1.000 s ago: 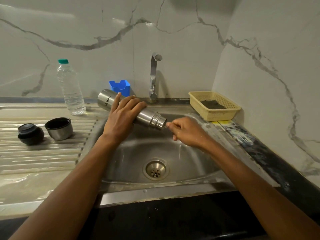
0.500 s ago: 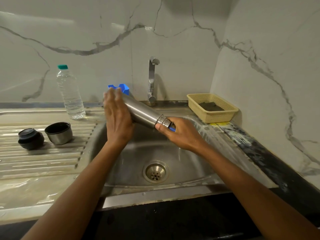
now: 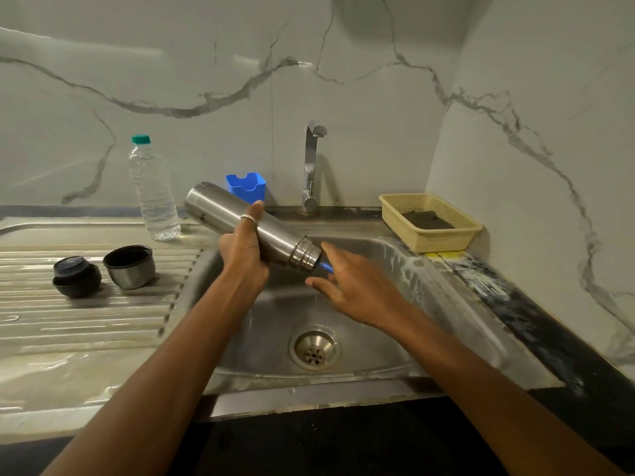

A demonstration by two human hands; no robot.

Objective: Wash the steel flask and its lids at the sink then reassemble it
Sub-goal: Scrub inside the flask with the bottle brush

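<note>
**Holding the flask slanted over the sink**

Marble wall (image 3: 343, 80) fills the upper half of the frame. Below it the steel table (image 3: 86, 321), ribbed as a drainboard, takes the left side. The sink (image 3: 378, 338) sits at centre, its right rim wet.

The flask (image 3: 223, 209) hangs above the sink's upper left corner with no lid on. It is tilted, base toward the upper left and threaded mouth down toward centre. The left grip (image 3: 245, 255) is wrapped round the flask's middle from below, one fingertip showing over the top. The right grip (image 3: 350, 286) is just right of the mouth with fingers loosely spread. A blue piece (image 3: 326, 267) runs from the mouth into it; whether it is pinched cannot be told.

A clear bottle (image 3: 153, 194) stands upright on the table, left of the flask. A yellow basket (image 3: 433, 235) sits at right by the wall, a dark pad inside. The tap (image 3: 311, 166) rises at centre back, with a blue holder (image 3: 245, 187) just left of it.

On the drainboard at left a steel cup (image 3: 130, 266) stands mouth up, with a black lid (image 3: 77, 276) just beside it. The drain (image 3: 314, 347) lies low in the sink. A ring (image 3: 249, 218) shows on the left grip's finger.
</note>
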